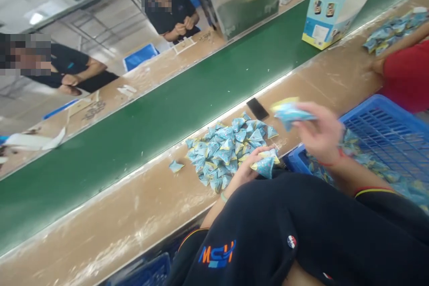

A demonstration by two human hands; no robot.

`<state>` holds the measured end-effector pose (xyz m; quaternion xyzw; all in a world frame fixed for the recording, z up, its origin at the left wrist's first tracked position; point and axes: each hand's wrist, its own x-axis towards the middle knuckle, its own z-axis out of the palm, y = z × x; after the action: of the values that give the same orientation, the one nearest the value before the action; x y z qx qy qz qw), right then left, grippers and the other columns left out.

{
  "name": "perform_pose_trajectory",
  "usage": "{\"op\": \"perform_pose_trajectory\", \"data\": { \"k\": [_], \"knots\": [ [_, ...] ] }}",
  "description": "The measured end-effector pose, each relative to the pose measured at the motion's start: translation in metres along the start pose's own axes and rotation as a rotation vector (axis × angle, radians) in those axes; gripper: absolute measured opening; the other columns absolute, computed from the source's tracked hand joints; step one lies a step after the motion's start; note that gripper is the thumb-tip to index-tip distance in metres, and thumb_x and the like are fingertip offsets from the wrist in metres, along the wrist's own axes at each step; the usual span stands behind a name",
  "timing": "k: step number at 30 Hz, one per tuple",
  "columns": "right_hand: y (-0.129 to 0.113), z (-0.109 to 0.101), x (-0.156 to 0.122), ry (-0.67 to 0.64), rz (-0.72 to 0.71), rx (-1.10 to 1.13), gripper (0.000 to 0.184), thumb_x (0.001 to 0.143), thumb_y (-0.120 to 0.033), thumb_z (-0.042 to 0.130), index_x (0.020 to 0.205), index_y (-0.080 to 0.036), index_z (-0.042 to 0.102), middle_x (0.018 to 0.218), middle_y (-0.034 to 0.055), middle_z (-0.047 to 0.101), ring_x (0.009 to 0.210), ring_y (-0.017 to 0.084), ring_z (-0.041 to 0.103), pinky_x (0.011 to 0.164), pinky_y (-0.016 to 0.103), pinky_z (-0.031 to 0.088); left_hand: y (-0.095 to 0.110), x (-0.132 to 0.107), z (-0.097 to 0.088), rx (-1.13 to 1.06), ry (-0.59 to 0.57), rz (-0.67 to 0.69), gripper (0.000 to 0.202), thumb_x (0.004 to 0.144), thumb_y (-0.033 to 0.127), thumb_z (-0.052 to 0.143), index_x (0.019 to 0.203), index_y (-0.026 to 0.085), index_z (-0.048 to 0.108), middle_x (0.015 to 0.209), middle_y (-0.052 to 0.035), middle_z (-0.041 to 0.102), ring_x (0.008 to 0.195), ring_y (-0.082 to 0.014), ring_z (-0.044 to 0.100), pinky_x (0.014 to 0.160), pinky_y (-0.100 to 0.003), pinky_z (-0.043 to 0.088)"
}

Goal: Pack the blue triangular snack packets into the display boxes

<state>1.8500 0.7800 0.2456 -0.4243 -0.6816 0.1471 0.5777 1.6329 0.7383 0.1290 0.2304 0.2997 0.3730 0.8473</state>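
Observation:
A heap of small blue-and-yellow pyramid-shaped packets (221, 147) lies on the brown worktop in front of me. My left hand (250, 166) is closed on one such packet (266, 166) at the heap's near right edge. Raised above the worktop, my right hand (320, 132) grips another blue-and-yellow packet (291, 112), slightly blurred, between thumb and fingers. A blue plastic crate (378, 106) stands under my right forearm, with many more packets (378, 165) inside. One loose packet (175, 166) sits left of the heap.
A black phone (257, 108) lies behind the heap. Beyond it runs a green conveyor belt (161, 118), bearing a tall printed box (328, 9). Two people (170, 11) work across the belt. A red-clothed person (407, 76) is at right, near another packet pile (392, 31).

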Motion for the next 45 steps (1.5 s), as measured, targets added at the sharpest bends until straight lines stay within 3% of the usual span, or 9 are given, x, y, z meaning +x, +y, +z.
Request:
{"op": "perform_pose_trajectory", "data": {
  "k": [3,8,15,22,28,31,35,40,45],
  "knots": [
    [-0.004,0.024,0.012,-0.061,-0.106,0.025,0.032,0.094,-0.017,0.064,0.122,-0.029,0.072,0.112,0.0024,0.077,0.102,0.02,0.074,0.091,0.033,0.062,-0.001,-0.015,-0.01,-0.054,0.067,0.073,0.047,0.071,0.038,0.08,0.112,0.016,0.073,0.135,-0.013,0.067,0.111,-0.029,0.068,0.095,-0.036,0.051],
    [0.002,0.056,0.011,-0.12,-0.12,0.094,0.026,0.095,-0.021,0.063,0.117,-0.028,0.075,0.111,0.0031,0.077,0.1,0.02,0.074,0.093,0.033,0.062,-0.006,-0.029,-0.014,-0.114,0.144,0.195,0.047,0.073,0.04,0.078,0.113,0.015,0.072,0.136,-0.013,0.066,0.117,-0.0316,0.066,0.101,-0.04,0.049],
    [0.015,0.069,0.015,-0.23,0.025,0.128,0.024,0.096,-0.031,0.061,0.115,-0.025,0.075,0.114,0.0055,0.076,0.101,0.022,0.073,0.093,0.037,0.062,-0.002,-0.036,-0.019,-0.127,0.189,0.218,0.047,0.072,0.04,0.078,0.112,0.015,0.071,0.142,-0.0146,0.061,0.124,-0.0355,0.062,0.104,-0.042,0.048],
    [0.031,0.088,0.017,-0.437,0.176,0.455,0.019,0.094,-0.041,0.065,0.095,-0.024,0.074,0.113,0.0077,0.072,0.11,0.023,0.068,0.095,0.04,0.058,0.002,-0.045,-0.02,-0.126,0.271,0.249,0.038,0.075,0.036,0.073,0.107,0.016,0.071,0.139,-0.0125,0.064,0.113,-0.0295,0.068,0.087,-0.033,0.052],
    [0.046,0.088,0.02,-0.603,0.386,0.8,0.029,0.085,-0.053,0.075,0.083,-0.024,0.073,0.082,0.0017,0.062,0.075,0.015,0.06,0.071,0.032,0.054,0.001,-0.043,-0.023,-0.121,0.241,0.279,0.04,0.078,0.037,0.071,0.111,0.015,0.071,0.133,-0.0135,0.067,0.109,-0.0291,0.069,0.091,-0.036,0.051],
    [0.045,0.082,0.026,-0.737,0.34,0.728,0.035,0.084,-0.057,0.074,0.08,-0.022,0.075,0.077,0.0036,0.066,0.069,0.016,0.059,0.065,0.032,0.051,0.002,-0.043,-0.023,-0.1,0.248,0.277,0.041,0.079,0.037,0.07,0.113,0.014,0.07,0.121,-0.0138,0.072,0.106,-0.0284,0.069,0.092,-0.036,0.05],
    [0.036,0.067,0.043,-0.627,0.195,0.536,0.026,0.085,-0.049,0.075,0.082,-0.023,0.078,0.081,0.0057,0.071,0.075,0.017,0.064,0.069,0.032,0.052,0.005,-0.044,-0.021,-0.089,0.236,0.259,0.04,0.082,0.037,0.067,0.115,0.014,0.069,0.12,-0.0145,0.072,0.111,-0.0288,0.066,0.095,-0.035,0.049],
    [0.045,0.06,0.061,-0.55,0.318,0.6,0.036,0.078,-0.056,0.08,0.076,-0.021,0.075,0.073,0.0036,0.068,0.066,0.015,0.062,0.061,0.03,0.052,0.005,-0.044,-0.024,-0.113,0.208,0.276,0.037,0.085,0.034,0.063,0.115,0.014,0.07,0.119,-0.0133,0.073,0.113,-0.029,0.066,0.101,-0.037,0.046],
    [0.071,0.077,0.053,-0.67,0.448,0.556,0.042,0.074,-0.059,0.08,0.076,-0.018,0.072,0.072,0.0051,0.069,0.066,0.018,0.063,0.064,0.034,0.055,0.005,-0.044,-0.027,-0.115,0.258,0.29,0.037,0.081,0.038,0.067,0.111,0.017,0.073,0.134,-0.0092,0.067,0.12,-0.0353,0.062,0.104,-0.042,0.045]
  ]
}}
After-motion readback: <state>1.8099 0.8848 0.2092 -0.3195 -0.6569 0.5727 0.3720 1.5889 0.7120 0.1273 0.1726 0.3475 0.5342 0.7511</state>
